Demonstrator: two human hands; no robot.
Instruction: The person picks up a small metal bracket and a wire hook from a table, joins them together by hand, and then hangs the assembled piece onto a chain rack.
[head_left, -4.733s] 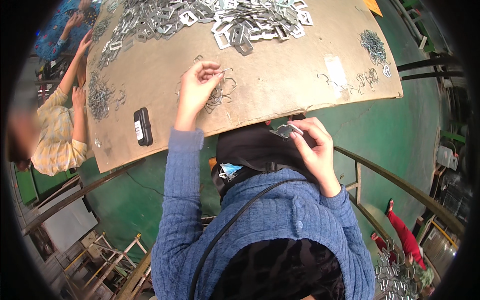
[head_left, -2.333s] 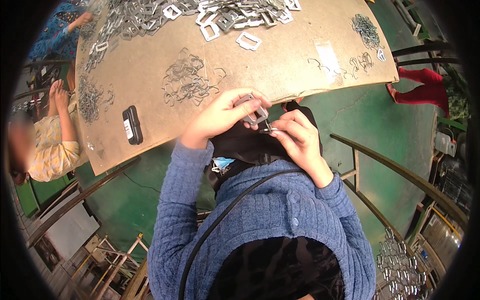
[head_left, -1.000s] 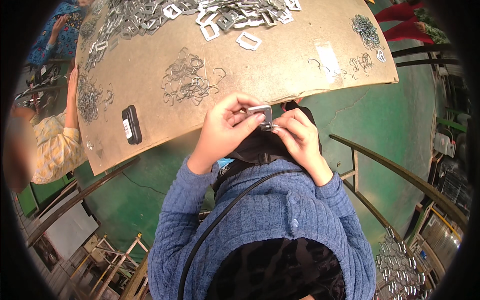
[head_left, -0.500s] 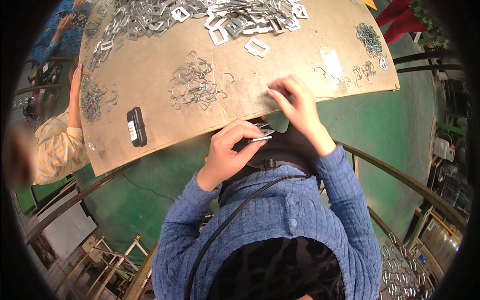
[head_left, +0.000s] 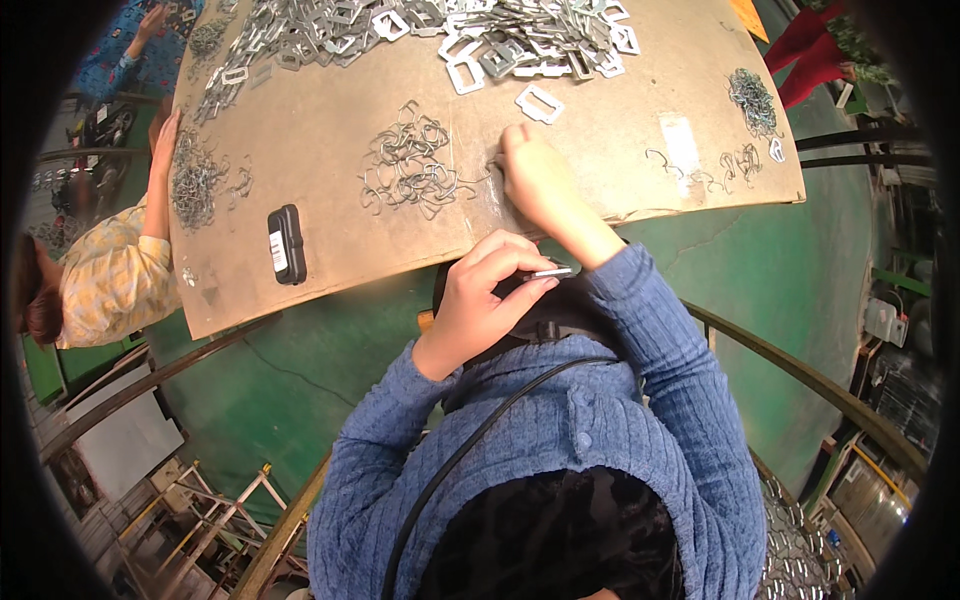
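Observation:
My left hand is closed, pinching a flat metal plate edge-on between thumb and fingers, just off the table's near edge. Most of the plate is covered by the fingers. My right hand reaches over the tabletop with its fingers curled down, beside the right end of a loose pile of bent wire hooks. What the right fingertips hold, if anything, is hidden. Just beyond that hand lies a single frame-shaped metal plate with a rectangular opening.
A large heap of metal plates covers the table's far side. More wire hooks lie at the right, others at the left. A black case rests near the front left. A co-worker's arm leans on the left edge.
My right hand has moved left and forward, from over the table's near edge to beside the hook pile. My left hand has shifted slightly right, still gripping the metal plate.

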